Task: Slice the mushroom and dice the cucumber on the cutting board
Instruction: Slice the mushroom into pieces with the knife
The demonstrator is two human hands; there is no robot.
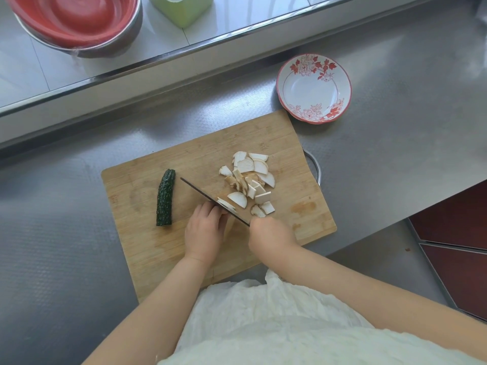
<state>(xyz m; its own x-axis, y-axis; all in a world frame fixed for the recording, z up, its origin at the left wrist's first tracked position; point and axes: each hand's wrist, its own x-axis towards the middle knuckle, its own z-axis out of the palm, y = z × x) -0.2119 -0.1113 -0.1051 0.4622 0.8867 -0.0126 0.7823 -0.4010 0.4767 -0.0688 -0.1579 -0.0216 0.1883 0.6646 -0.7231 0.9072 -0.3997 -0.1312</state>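
Cucumber (165, 197) lies at the left of my wooden cutting board (147, 248), whole and uncut, its long axis running away from me with the far end tipped slightly right. It sits just beside my left hand (204, 230), to that hand's left, so my left hand is the nearer of the 2 and could reach it with a short sideways move.

My left hand rests on the board with fingers curled down at the knife (210, 200), apparently steadying the last mushroom piece, though I cannot tell exactly what the fingertips pinch. The dark blade runs diagonally from upper left to lower right, 1 pale slice lying against it.

My right hand (268, 233) is wrapped around the knife handle, which it hides. Beyond the blade, a loose pile of mushroom slices (250, 180) covers the board's right half; slicing looks nearly finished.

The board rests on a grey metal counter (395, 154). A flowered dish (313, 88) stands empty just past the board's far right corner. A red basin (76, 19) and a green container (181, 9) sit on the ledge behind.
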